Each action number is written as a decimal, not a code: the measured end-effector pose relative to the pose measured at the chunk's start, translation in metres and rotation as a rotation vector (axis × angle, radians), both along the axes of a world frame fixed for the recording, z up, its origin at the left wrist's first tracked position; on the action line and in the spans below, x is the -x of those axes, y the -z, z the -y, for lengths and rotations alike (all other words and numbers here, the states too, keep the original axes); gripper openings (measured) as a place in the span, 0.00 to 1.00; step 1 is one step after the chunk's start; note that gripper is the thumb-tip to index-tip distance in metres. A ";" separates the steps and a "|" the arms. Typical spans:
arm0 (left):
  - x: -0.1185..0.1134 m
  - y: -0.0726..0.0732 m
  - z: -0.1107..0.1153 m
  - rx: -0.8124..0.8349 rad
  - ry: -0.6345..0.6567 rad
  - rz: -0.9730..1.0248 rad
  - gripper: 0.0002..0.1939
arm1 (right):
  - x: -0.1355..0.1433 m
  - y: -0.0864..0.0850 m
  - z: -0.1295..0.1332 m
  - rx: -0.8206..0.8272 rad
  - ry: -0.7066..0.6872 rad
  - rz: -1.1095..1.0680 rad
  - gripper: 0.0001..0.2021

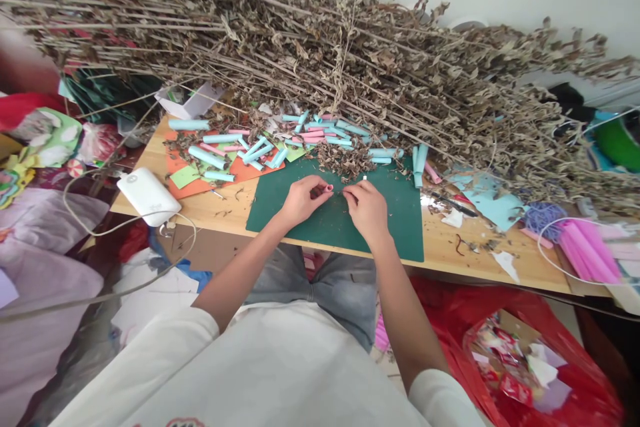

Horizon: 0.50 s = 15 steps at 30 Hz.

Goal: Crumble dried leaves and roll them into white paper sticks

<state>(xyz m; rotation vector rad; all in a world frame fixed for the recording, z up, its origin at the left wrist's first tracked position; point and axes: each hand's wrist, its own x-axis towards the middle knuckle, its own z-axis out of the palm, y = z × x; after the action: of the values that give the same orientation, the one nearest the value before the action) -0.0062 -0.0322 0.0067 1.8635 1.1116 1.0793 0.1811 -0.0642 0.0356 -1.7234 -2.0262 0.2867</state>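
Over the dark green cutting mat (300, 233), my left hand (303, 200) is closed on a small pink paper tube (329, 188), its open end facing right. My right hand (367, 210) is pinched a short way to the right; whatever lies between its fingertips is too small to name. Beyond the hands, a heap of crumbled dried leaves (345, 160) lies at the mat's far edge. Rolled light blue paper tubes (207, 157) and pink tubes (313, 134) lie scattered behind and to the left.
Bundles of dried leafy stalks (300, 47) cover the table's back. A white power bank (149, 196) with a cable lies left, beside orange paper (195, 187). Blue paper (493, 197), purple string (544, 220) and pink paper (587, 250) are right. A red bag (450, 320) of scraps stands below.
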 end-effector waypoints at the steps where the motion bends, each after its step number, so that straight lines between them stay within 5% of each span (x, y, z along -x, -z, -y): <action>1: 0.000 0.000 0.000 -0.004 0.002 0.000 0.10 | 0.000 0.000 0.000 -0.034 0.016 -0.071 0.12; 5: 0.000 -0.001 0.000 -0.012 0.007 -0.003 0.10 | 0.002 0.003 0.001 -0.098 0.122 -0.401 0.09; 10: 0.000 -0.002 0.001 -0.031 0.016 -0.019 0.09 | 0.007 0.011 0.002 0.017 0.276 -0.833 0.10; 15: 0.000 -0.002 0.001 -0.062 0.005 -0.042 0.09 | 0.012 0.013 0.001 0.067 0.302 -0.968 0.12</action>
<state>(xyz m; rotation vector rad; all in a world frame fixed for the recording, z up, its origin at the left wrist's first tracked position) -0.0064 -0.0328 0.0085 1.9438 1.1082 1.0877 0.1687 -0.0657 0.0224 -1.4586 -1.0537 0.8843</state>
